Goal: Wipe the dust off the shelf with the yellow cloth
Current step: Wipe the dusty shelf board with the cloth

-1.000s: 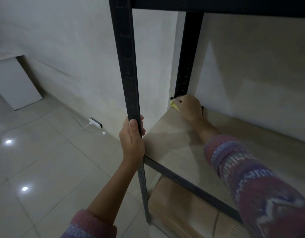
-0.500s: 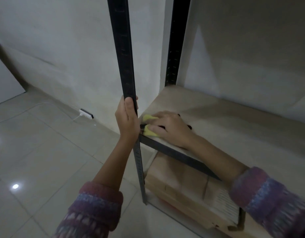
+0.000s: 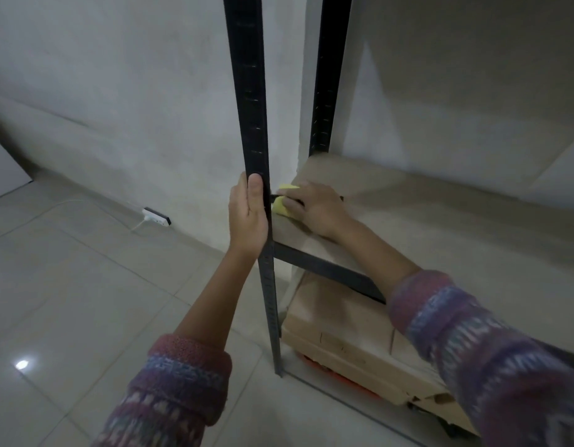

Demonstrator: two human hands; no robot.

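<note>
A beige shelf board (image 3: 440, 233) rests in a black metal rack. My right hand (image 3: 314, 209) lies flat on the board's front left corner, pressing down the yellow cloth (image 3: 281, 204), most of which is hidden under my fingers. My left hand (image 3: 248, 217) is wrapped around the rack's black front upright (image 3: 250, 91), just left of the cloth. The black front rail (image 3: 327, 272) runs below my right wrist.
A second black upright (image 3: 324, 75) stands at the back left corner against the white wall. Cardboard boxes (image 3: 350, 337) sit under the shelf, over something orange. A white power strip (image 3: 155, 216) with its cable lies on the tiled floor by the wall.
My right hand drew the cloth from the back left corner to the front left corner, then shifted slightly back along the left edge. My left hand kept its grip on the upright.
</note>
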